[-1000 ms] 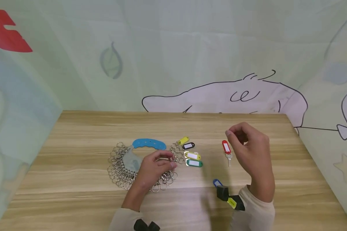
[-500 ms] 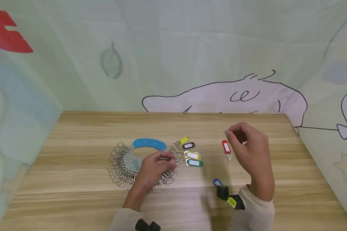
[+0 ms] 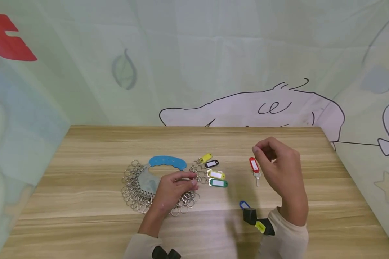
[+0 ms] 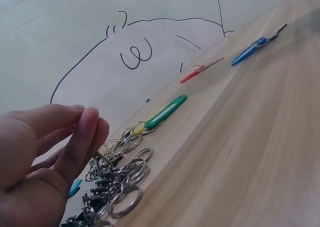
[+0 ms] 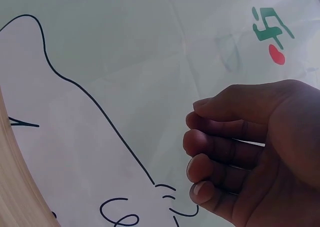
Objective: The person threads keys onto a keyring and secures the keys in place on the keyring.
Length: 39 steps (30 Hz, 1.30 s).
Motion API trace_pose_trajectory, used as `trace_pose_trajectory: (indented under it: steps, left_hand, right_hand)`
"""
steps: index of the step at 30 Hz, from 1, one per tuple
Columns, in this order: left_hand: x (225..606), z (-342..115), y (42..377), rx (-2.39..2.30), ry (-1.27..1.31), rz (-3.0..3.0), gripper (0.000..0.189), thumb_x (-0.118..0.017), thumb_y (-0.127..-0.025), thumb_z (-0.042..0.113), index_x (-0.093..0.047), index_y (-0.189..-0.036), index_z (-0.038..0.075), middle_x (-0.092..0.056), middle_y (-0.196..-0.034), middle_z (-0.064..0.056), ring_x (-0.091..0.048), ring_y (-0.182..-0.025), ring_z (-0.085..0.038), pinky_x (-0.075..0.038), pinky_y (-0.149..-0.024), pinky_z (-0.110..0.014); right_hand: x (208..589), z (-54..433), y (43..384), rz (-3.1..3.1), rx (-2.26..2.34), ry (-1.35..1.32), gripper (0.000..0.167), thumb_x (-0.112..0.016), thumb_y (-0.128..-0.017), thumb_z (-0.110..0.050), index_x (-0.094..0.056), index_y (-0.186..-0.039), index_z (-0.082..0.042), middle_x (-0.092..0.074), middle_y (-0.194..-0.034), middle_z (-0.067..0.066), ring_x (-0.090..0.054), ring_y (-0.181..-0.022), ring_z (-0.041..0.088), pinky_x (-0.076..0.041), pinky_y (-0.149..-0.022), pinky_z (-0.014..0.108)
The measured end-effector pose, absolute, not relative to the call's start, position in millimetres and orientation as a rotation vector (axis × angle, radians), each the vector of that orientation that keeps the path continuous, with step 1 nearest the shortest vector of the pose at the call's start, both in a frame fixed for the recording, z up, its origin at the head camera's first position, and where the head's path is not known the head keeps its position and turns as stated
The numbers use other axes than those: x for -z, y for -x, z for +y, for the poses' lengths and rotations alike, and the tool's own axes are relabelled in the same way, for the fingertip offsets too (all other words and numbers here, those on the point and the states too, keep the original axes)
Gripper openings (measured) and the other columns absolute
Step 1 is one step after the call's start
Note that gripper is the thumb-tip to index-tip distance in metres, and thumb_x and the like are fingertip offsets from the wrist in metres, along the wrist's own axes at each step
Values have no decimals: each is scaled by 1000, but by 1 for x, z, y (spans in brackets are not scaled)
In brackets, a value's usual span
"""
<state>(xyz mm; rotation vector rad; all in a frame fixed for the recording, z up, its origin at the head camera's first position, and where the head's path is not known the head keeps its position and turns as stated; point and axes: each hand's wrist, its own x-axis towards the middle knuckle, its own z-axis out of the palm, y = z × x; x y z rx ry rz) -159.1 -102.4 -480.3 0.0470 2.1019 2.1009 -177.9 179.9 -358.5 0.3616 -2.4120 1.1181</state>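
Across the left part of the counter [image 3: 94, 223], a fan of metal rings [image 3: 133, 198] is being partly covered by the left hand [image 3: 171, 190]. Its fingers are being held bent and narrow, with their tips close to the thumb; whether a ring is being pinched by them cannot be told. Beyond this hand, a grey piece [image 3: 148, 181] is being bordered by the rings on one side and by a curved blue handle [image 3: 167, 162] at its far end. Just right of the same hand, a short column is being formed by a yellow tag [image 3: 206, 157], a black tag [image 3: 211, 163], a second yellow tag [image 3: 216, 175] and a green tag [image 3: 218, 183]. Farther right, the right hand [image 3: 282, 169] is being held raised, its fingers loosely curled on bare air and its thumb close to the forefinger. Near it, a red tag [image 3: 254, 164] with a small key [image 3: 257, 175] is being borne by the counter. Closer to the right sleeve [image 3: 286, 235], a blue tag [image 3: 244, 205] is being partly hidden by a black wrist mount [image 3: 249, 216].
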Motion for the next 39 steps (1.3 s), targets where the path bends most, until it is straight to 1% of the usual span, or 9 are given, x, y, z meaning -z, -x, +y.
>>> trace_pose_trajectory:
  steps: [4, 6, 9, 12, 15, 21, 28, 34, 39]
  left_hand:
    - [481, -102, 159, -2052, -16, 2113, 39, -81, -86, 14, -70, -123, 7, -74, -104, -13, -71, -95, -23, -51, -92, -35]
    - [481, -102, 158, -2048, 1, 2109, 43, -82, -85, 16, -68, -125, 7, -73, -109, -11, -71, -97, -22, -50, -94, -36]
    - [481, -101, 158, -2064, 13, 2091, 46, -82, -85, 16, -67, -127, 6, -71, -116, -10, -70, -99, -22, -51, -93, -35]
    - [482, -101, 158, -2075, 4, 2094, 45, -81, -86, 14, -67, -128, 4, -71, -116, -11, -71, -99, -22, -52, -90, -32]
    - [482, -101, 158, -2077, 3, 2117, 45, -81, -86, 16, -67, -128, 5, -72, -113, -11, -70, -99, -21, -53, -88, -30]
    - [483, -102, 157, -2129, -13, 2122, 42, -79, -88, 14, -67, -128, 6, -69, -114, -12, -70, -99, -22, -55, -85, -30]
    - [481, -102, 157, -2144, -25, 2102, 36, -74, -92, 10, -67, -126, 4, -69, -118, -12, -70, -101, -22, -54, -86, -30]
    - [479, -101, 159, -2128, -25, 2082, 35, -71, -94, 7, -66, -128, 3, -71, -115, -14, -70, -100, -23, -53, -87, -30]
    - [480, -101, 159, -2140, -18, 2062, 37, -71, -94, 6, -65, -130, 2, -69, -119, -14, -70, -100, -23, -53, -87, -30]
  right_hand:
    - [358, 180, 178, -2419, -1108, -372, 5, -70, -93, -3, -69, -90, 0, -65, -76, 1, -56, -64, 16, -43, -59, 17]
    - [359, 180, 178, -2423, -1104, -375, 5, -70, -93, -3, -69, -91, 0, -65, -76, 1, -56, -64, 16, -43, -59, 17]
    - [359, 180, 179, -2429, -1096, -377, 4, -71, -93, -3, -69, -90, 0, -65, -76, 1, -56, -64, 16, -43, -60, 17]
    - [359, 179, 179, -2432, -1094, -380, 5, -71, -93, -4, -69, -90, 0, -65, -76, 1, -56, -64, 16, -43, -60, 17]
    - [358, 179, 180, -2436, -1095, -387, 5, -70, -93, -5, -69, -91, 0, -65, -76, 1, -56, -64, 16, -43, -60, 17]
    - [357, 178, 179, -2438, -1099, -395, 5, -69, -95, -5, -69, -91, -1, -65, -77, 1, -56, -64, 16, -44, -60, 17]
    - [357, 181, 178, -2424, -1091, -380, 5, -68, -95, -5, -70, -92, -1, -66, -79, 1, -57, -66, 16, -44, -62, 16]
    - [357, 184, 174, -2415, -1092, -341, 3, -69, -94, -3, -71, -94, -1, -67, -80, 2, -56, -67, 16, -44, -64, 15]
    - [356, 184, 173, -2412, -1095, -339, 3, -69, -93, -2, -71, -94, -1, -67, -81, 2, -56, -67, 17, -44, -64, 15]
